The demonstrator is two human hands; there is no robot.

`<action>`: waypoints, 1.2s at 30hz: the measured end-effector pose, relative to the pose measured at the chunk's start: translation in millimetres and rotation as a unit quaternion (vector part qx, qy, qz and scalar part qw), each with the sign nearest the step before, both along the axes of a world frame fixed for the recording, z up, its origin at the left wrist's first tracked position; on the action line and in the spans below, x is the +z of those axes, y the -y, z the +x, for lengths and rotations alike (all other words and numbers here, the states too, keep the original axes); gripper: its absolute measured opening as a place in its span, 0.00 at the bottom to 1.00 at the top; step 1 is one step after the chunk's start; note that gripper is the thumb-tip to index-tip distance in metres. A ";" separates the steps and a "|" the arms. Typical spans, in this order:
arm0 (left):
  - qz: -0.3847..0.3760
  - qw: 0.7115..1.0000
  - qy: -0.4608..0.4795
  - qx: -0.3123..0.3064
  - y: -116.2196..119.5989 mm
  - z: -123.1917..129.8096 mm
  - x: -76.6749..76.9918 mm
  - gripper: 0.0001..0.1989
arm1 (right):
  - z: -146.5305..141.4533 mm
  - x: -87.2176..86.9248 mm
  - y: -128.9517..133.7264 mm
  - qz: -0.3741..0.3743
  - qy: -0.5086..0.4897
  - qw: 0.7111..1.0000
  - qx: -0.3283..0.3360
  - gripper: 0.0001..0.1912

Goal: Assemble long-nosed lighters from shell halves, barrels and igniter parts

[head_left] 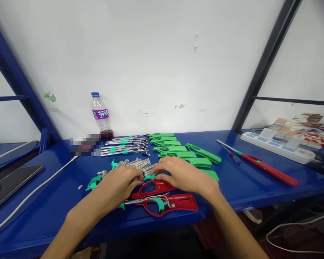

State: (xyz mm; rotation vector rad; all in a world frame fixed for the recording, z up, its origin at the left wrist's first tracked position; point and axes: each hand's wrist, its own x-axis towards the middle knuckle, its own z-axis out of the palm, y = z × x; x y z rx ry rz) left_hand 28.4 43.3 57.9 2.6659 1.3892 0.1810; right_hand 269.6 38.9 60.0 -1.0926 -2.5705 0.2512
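Observation:
My right hand [182, 174] reaches in over a pile of small clear-and-metal lighter parts [140, 163], its thumb and fingers closed around a teal plastic trigger [150, 176]. Beside it, my left hand [122, 183] is curled, and its fingertips hide whatever they may hold. Below both hands lies an open red lighter shell half [185, 202] with a teal trigger [160, 204], white wires and a metal tube set in it. Another red shell half [160, 186] sits just above, partly under my right hand. More teal pieces [94, 181] are left of the pile.
Green lighter shells [175, 154] lie in a row behind my right hand. Metal tubes with wires [121, 149] are at the back, near a bottle [101, 118]. At right are a long red lighter [267, 167], a screwdriver [235, 157] and a power strip [278, 146]. A phone [13, 183] lies left.

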 end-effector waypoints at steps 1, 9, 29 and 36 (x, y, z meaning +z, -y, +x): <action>-0.001 1.000 -0.002 0.000 0.0 0.8 0.5 0.14 | 1.2 1.5 0.8 -0.002 0.000 1.000 -0.005 0.10; -0.009 1.000 -0.015 0.013 0.7 0.4 3.1 0.13 | 31.9 21.6 5.9 -0.021 -0.044 0.996 -0.073 0.08; -0.025 1.000 -0.003 0.018 0.3 -4.5 2.6 0.12 | 39.8 26.4 8.5 0.039 -0.034 0.993 -0.107 0.10; -0.037 0.999 -0.016 0.032 -2.2 -8.6 -2.2 0.10 | -4.1 2.8 5.2 0.063 0.053 0.994 -0.066 0.13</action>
